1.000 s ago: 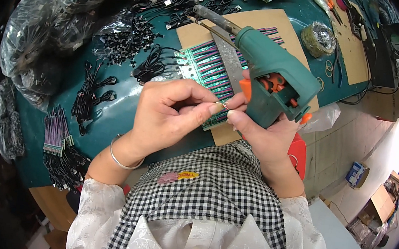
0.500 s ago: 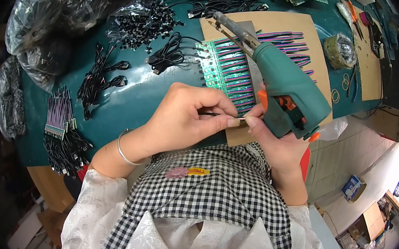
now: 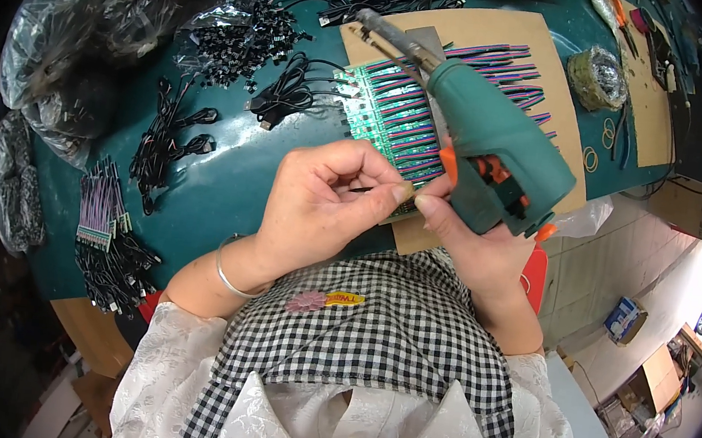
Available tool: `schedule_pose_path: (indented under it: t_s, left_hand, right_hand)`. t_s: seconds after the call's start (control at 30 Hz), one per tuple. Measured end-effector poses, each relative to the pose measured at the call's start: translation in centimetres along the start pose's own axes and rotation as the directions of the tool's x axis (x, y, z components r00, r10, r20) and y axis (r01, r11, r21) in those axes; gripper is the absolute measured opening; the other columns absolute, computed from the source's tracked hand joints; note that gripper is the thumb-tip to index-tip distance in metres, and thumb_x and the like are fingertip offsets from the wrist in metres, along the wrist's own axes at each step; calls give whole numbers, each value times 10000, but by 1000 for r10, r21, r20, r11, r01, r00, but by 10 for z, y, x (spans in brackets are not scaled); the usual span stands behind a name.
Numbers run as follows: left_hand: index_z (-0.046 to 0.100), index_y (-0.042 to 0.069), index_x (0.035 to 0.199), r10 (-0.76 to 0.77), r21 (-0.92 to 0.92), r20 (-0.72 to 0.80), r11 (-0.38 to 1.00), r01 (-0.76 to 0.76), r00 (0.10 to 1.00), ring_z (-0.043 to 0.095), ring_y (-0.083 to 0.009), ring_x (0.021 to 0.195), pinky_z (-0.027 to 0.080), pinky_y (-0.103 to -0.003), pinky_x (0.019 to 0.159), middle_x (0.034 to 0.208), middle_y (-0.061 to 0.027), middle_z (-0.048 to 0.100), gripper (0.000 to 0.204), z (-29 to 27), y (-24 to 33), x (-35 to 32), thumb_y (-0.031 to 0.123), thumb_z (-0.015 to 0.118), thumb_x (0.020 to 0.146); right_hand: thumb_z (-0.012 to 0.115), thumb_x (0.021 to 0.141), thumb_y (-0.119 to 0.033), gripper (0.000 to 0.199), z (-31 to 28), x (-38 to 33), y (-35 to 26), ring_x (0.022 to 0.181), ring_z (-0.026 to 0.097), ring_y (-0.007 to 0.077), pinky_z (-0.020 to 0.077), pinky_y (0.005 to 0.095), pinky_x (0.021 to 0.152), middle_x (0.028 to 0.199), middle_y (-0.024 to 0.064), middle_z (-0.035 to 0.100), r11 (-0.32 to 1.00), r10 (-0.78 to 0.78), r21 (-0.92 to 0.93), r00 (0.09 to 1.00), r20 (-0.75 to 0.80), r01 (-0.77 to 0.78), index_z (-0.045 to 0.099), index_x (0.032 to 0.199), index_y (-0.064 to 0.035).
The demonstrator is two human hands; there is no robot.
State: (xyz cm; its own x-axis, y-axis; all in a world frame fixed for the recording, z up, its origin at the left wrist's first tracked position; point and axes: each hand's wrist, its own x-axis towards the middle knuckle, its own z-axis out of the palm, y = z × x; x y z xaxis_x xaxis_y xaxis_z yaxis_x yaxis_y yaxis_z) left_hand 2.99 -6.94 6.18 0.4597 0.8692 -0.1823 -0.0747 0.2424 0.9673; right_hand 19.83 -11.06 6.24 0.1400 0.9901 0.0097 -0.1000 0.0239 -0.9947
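Both our grips are busy: our right hand (image 3: 484, 250) is wrapped tight round the handle of the teal soldering gun (image 3: 495, 153), whose metal barrel points away over the cardboard sheet (image 3: 473, 35), while our left hand (image 3: 323, 203) closes narrowly, thumb meeting the right thumb, on a thin dark wire (image 3: 363, 189) (too slight for us to tell its end). That wire sits just above the near edge of the green circuit strips (image 3: 387, 116), whose striped leads fan out across the cardboard on the teal counter (image 3: 216, 196). Loose black cables (image 3: 176, 128) lie to the left, well apart. To do this well, we judge, the wire wants a short, steady pinch close to its tip, wrists kept low, and the hot barrel held clear of our fingers.
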Motion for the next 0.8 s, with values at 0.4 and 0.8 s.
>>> schedule_pose_path:
  t_s: [0.4,0.8]
  left_hand:
    - [629,3,680,216,813,-88,579,-55,973,592,-242,516,472,-299,541,576,-123,591,117,-45,-5,59,117,605,668]
    - [615,-6,689,152,872,-30,488,-48,988,502,-92,470,415,-226,490,557,-65,577,107,-49,-3,68,100,609,677]
  right_hand:
    - [697,695,21,413,-39,-27,-6,705,576,134,483,241,630,854,86,601,996,93,-7,993,-77,-94,519,1068,35]
    - [707,676,22,323,-46,-29,-2,697,579,123,480,247,618,811,63,615,978,157,-135,988,-8,-156,562,964,19]
